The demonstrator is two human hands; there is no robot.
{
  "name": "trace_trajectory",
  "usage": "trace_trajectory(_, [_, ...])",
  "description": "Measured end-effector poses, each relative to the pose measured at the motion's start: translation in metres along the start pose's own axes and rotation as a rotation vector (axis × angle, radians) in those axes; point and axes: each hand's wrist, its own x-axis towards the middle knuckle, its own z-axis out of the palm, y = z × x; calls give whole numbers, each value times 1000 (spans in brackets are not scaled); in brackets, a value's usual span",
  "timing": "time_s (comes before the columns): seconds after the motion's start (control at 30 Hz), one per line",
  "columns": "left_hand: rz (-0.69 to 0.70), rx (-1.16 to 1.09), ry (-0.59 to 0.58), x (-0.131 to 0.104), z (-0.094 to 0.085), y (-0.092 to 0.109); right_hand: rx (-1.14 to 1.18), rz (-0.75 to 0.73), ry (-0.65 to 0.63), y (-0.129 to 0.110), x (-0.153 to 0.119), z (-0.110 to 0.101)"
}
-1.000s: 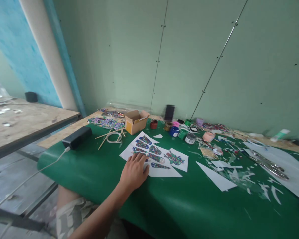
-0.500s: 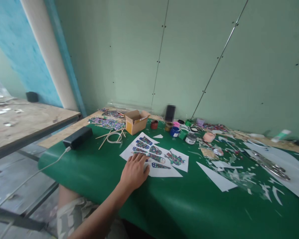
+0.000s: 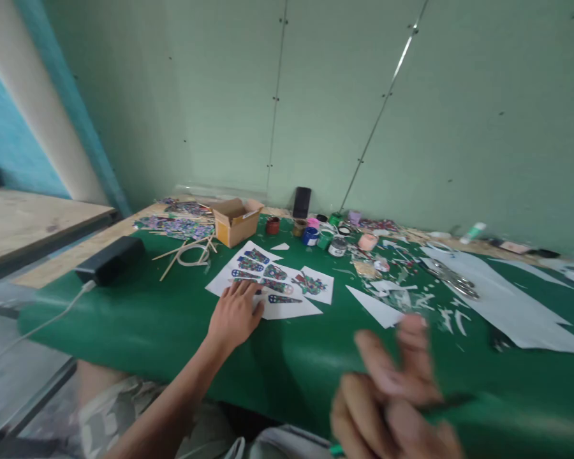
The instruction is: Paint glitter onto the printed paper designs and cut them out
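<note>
My left hand [image 3: 234, 313] lies palm down, fingers spread, on the lower left of a white paper sheet [image 3: 291, 310] with several colourful patterned shapes. A smaller paper with a green and red figure [image 3: 312, 285] overlaps its right side. In the lower right, close to the camera, my right hand [image 3: 392, 389] is raised above the green surface, blurred by motion. Its index and middle fingers stick out while the others curl in. A bit of something green shows at the lower edge of that hand, too blurred to name.
Behind the papers stand an open cardboard box [image 3: 236, 222], several paint jars [image 3: 310, 236] and a black phone [image 3: 301, 202]. A black power adapter [image 3: 110, 260] with a white cable is at left. White scraps, a triangular paper [image 3: 373, 306] and metal scissors [image 3: 454, 278] lie to the right.
My right hand has come into view at the lower right. The view has turned right, so the table things sit further left. My left hand still rests on the sheet.
</note>
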Motion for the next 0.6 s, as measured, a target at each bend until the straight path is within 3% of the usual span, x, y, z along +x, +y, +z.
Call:
trace_trajectory(0.1, [13, 1, 4, 3, 1, -1, 111, -25, 73, 6, 24, 28])
trace_trajectory(0.2, [25, 6, 8, 4, 1, 0, 170, 2, 59, 11, 37, 45])
trace_trajectory(0.6, [-2, 24, -3, 7, 0, 3, 354, 2, -103, 13, 34, 47])
